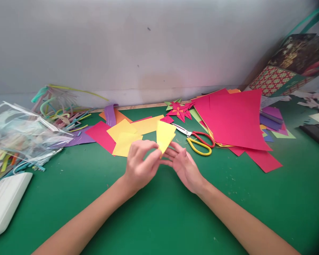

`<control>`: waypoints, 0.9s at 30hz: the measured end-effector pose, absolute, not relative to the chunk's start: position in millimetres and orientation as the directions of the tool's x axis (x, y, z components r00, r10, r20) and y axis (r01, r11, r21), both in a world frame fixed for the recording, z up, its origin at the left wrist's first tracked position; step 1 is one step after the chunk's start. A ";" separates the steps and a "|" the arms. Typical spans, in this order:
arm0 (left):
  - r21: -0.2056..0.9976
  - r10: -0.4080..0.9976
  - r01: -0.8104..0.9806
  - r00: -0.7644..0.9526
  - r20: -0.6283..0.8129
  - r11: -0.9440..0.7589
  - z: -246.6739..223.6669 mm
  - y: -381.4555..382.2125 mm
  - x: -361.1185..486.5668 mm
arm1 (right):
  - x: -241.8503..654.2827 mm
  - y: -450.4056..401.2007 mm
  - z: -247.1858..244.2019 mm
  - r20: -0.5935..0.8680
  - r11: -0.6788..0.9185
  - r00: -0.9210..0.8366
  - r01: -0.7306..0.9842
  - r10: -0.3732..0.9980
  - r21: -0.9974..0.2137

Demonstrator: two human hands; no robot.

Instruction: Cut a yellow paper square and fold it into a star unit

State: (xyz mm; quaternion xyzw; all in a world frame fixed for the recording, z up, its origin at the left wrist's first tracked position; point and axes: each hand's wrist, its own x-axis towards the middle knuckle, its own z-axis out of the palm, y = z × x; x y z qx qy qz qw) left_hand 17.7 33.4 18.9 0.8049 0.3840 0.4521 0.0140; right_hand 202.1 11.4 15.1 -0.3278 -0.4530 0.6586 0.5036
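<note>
A folded piece of yellow paper [165, 134], wide at the top and narrowing to a point below, is held up over the table. My left hand [142, 164] pinches its narrow lower tip between thumb and fingers. My right hand [184, 164] is open beside it, palm partly upward, its fingertips close behind the paper's lower right edge; whether they touch it I cannot tell. Scissors [199, 140] with one red and one yellow handle lie just beyond my right hand. Behind my left hand are yellow paper squares [124, 136].
Large red sheets [234, 120] are stacked at the right rear. A red and green paper star [178, 110] lies near the wall. Plastic bags [23, 124] and coloured strips [69, 118] crowd the left, with a white object [9, 202] in front. A patterned bag [279, 79] stands far right.
</note>
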 end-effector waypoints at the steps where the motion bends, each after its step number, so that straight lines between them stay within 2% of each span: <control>1: 0.356 0.632 0.580 0.386 0.672 -0.733 14.8 31.9 19.1 | 199.5 9.1 16.9 -0.001 -0.109 -0.281 -0.367 0.960 -0.924; 5: 0.383 0.631 0.502 0.605 0.485 -0.775 6.8 27.4 25.8 | 198.5 9.8 17.5 -0.043 -0.093 -0.153 -0.335 0.987 -0.938; 7: 0.366 0.608 0.486 0.619 0.496 -0.794 9.5 27.0 26.8 | 203.3 15.4 13.6 -0.030 -0.053 -0.076 -0.333 0.997 -0.941; 10: 0.322 0.596 0.535 0.483 0.642 -0.781 20.8 29.7 24.8 | 214.3 25.2 7.5 -0.022 -0.031 -0.041 -0.254 0.999 -0.967; 12: 0.373 0.640 0.598 0.324 0.696 -0.709 31.5 34.1 22.3 | 221.6 30.1 5.7 -0.011 -0.022 -0.080 -0.141 0.997 -0.990; 13: 0.424 0.684 0.618 0.268 0.679 -0.662 36.9 36.9 21.0 | 224.7 31.7 5.6 -0.007 -0.016 -0.112 -0.072 0.994 -0.997; 15: 0.558 0.803 0.616 0.225 0.551 -0.556 45.7 42.8 18.4 | 228.9 33.0 6.4 0.000 0.011 -0.161 0.067 0.987 -0.998; 17: 0.694 0.904 0.579 0.253 0.345 -0.427 50.1 47.8 16.3 | 230.6 32.7 7.2 0.016 0.049 -0.175 0.181 0.984 -0.982; 20: 0.791 0.941 0.534 0.303 0.151 -0.299 48.7 51.4 15.3 | 230.4 31.9 7.0 0.045 0.090 -0.170 0.270 0.984 -0.958; 23: 0.807 0.944 0.518 0.297 0.141 -0.283 44.2 50.4 17.0 | 230.6 32.9 5.1 0.071 0.103 -0.132 0.253 0.989 -0.962; 27: 0.822 0.955 0.504 0.254 0.153 -0.266 41.7 47.4 19.6 | 233.3 35.9 3.0 0.028 0.033 -0.037 0.127 0.999 -0.991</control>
